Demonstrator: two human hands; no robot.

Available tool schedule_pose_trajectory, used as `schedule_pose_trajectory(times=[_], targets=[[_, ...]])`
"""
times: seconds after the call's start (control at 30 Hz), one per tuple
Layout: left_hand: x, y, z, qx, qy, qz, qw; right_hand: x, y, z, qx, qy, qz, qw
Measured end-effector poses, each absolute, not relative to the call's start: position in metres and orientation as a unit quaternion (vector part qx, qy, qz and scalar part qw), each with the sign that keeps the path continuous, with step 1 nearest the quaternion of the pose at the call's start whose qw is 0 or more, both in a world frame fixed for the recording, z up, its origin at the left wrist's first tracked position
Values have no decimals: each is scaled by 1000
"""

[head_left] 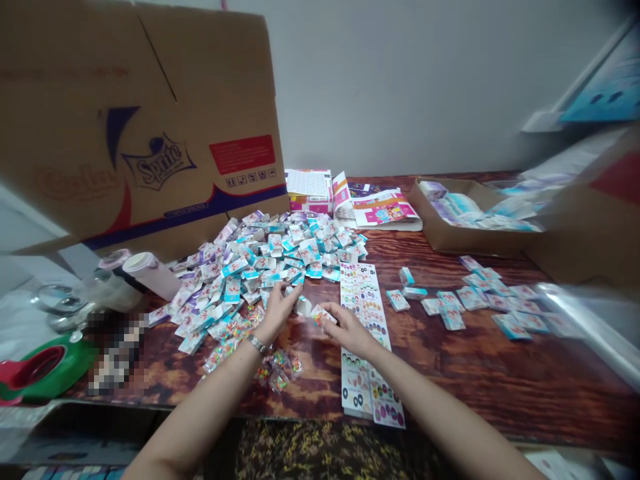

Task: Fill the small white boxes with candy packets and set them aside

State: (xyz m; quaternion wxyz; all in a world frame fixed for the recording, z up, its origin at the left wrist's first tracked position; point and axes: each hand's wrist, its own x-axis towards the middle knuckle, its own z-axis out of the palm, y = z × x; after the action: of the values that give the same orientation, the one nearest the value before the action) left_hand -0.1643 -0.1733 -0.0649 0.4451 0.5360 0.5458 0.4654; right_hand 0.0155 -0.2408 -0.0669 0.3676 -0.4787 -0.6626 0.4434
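Plain pale-grey wall [400,87] behind a glossy, reddish-brown wood-patterned table [500,380] in soft light.

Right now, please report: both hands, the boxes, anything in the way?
Left hand at box, grip unclear. Right hand pinching candy packet. Box pile ahead. Sheets under right wrist.

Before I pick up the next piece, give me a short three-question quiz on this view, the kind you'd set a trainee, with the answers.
1. On which wrist is the watch worn?
2. True or false: the printed sheets lie to the right of the loose packets on the table.
3. What does the right hand hold?
A. the green roll
B. a small packet with coloured bits
C. a pen

Key:
1. The left.
2. True.
3. B.
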Motion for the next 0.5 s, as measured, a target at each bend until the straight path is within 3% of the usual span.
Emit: schedule_pose_trajectory(times=[0.2, 0.33, 0.5], targets=[[-150, -217, -70, 412, 554, 467, 552, 3, -255, -58, -533, -706, 260, 389], [-138, -237, -69, 258, 514, 491, 654, -4, -260, -68, -522, -759, 145, 360], [-133, -246, -66, 289, 497, 534, 620, -2, -258, -64, -521, -758, 194, 340]])
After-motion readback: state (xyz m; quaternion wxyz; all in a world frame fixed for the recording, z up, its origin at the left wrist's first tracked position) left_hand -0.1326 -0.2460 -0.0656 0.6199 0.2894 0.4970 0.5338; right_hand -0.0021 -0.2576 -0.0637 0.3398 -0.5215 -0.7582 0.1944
